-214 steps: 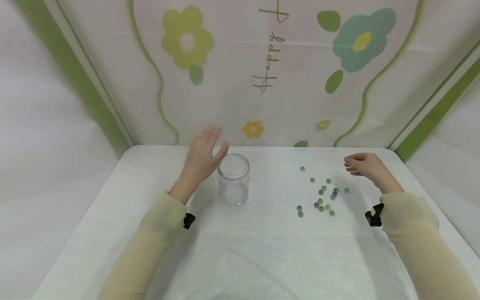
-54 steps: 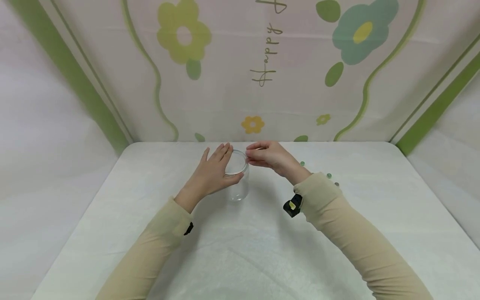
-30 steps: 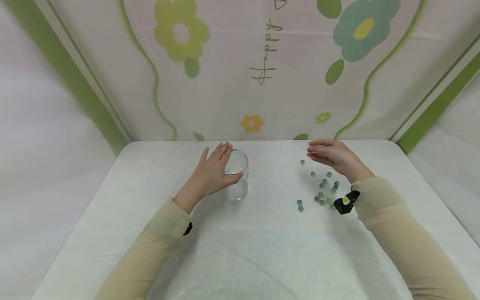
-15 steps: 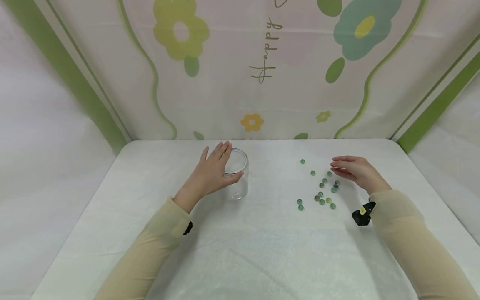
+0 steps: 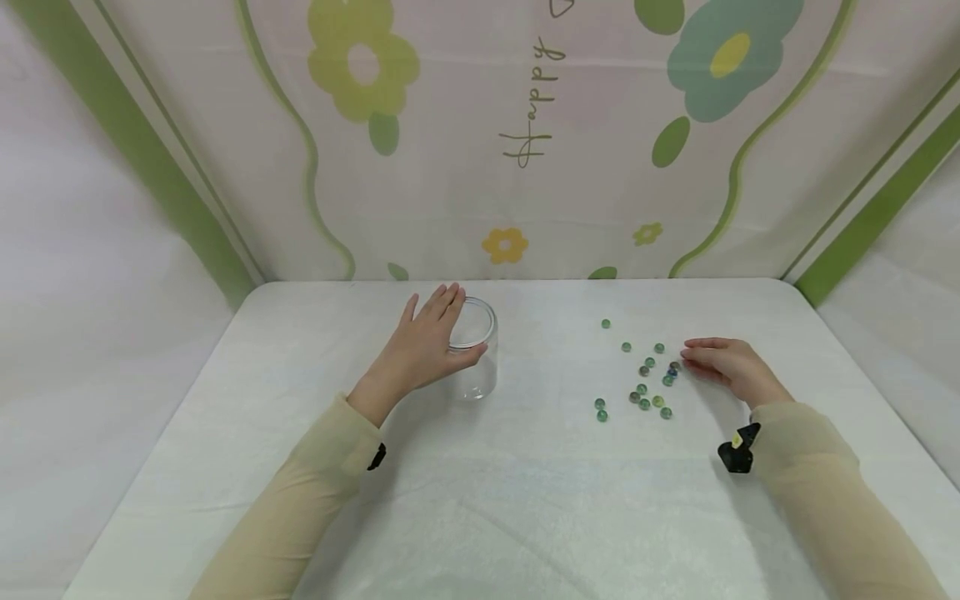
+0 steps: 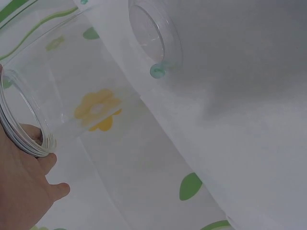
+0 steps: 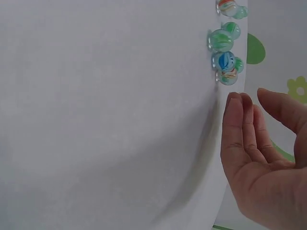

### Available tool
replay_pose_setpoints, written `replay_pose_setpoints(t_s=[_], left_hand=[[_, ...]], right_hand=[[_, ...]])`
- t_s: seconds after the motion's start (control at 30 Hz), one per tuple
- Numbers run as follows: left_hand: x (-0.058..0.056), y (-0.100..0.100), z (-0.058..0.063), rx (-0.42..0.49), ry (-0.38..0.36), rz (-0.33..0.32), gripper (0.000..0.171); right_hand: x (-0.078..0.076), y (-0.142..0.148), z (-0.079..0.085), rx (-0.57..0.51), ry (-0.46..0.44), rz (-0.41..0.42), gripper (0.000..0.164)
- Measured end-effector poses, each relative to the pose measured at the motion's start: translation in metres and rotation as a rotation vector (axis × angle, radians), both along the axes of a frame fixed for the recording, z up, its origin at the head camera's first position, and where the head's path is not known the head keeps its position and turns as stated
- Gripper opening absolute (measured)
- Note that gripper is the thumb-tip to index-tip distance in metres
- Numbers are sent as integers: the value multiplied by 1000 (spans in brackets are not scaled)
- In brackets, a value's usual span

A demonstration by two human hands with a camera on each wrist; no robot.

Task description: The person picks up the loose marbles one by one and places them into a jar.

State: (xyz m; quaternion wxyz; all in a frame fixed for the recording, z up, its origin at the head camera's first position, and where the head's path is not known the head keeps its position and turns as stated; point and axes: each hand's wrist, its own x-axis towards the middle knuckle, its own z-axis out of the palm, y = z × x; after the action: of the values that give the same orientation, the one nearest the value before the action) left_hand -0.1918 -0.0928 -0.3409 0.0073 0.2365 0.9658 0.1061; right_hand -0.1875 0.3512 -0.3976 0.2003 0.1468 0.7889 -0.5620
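A clear, lidless jar stands upright on the white table, left of centre. My left hand holds it by the rim, thumb at the front and fingers along the far left side. In the left wrist view the jar's mouth lies within that grasp, and one greenish marble shows against the base. Several glass marbles, mostly green, lie scattered to the right. Just right of the group hovers my right hand. Thumb and fingers are apart with nothing between them, fingertips close to a blue-swirled marble.
The table has a white cover and ends at the back against a hanging flowered cloth. White cloth walls with green stripes close off both sides. A lone marble lies farthest back.
My left hand has come onto the jar's rim. The right hand went to the jar's mouth, then back right and down beside the marbles. The rightmost marble has left its spot.
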Motion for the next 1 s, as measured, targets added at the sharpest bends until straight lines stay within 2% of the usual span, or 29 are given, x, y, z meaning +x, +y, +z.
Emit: replay_pose_setpoints(t_s=[0.2, 0.47, 0.53, 0.57, 0.73, 0.77, 0.8, 1.0], left_hand=[[0, 0, 0, 4, -8, 5, 85], [-1, 0, -1, 6, -1, 5, 86], [-1, 0, -1, 7, -1, 5, 86], [-1, 0, -2, 6, -2, 5, 86], [-2, -1, -2, 1, -13, 7, 86], [-2, -1, -2, -1, -14, 6, 86], [-2, -1, -2, -1, -17, 6, 86], [-1, -1, -1, -4, -21, 5, 86]], right_hand=[[1, -1, -6, -1, -28, -19, 54], [2, -5, -8, 6, -6, -10, 53], [1, -6, -9, 23, -4, -10, 53], [0, -6, -9, 27, -9, -10, 45], [-4, -8, -11, 117, -15, -8, 44], [-4, -8, -11, 133, -16, -6, 45], [-4, -9, -11, 149, -9, -2, 54], [-3, -10, -11, 195, 18, 29, 56]])
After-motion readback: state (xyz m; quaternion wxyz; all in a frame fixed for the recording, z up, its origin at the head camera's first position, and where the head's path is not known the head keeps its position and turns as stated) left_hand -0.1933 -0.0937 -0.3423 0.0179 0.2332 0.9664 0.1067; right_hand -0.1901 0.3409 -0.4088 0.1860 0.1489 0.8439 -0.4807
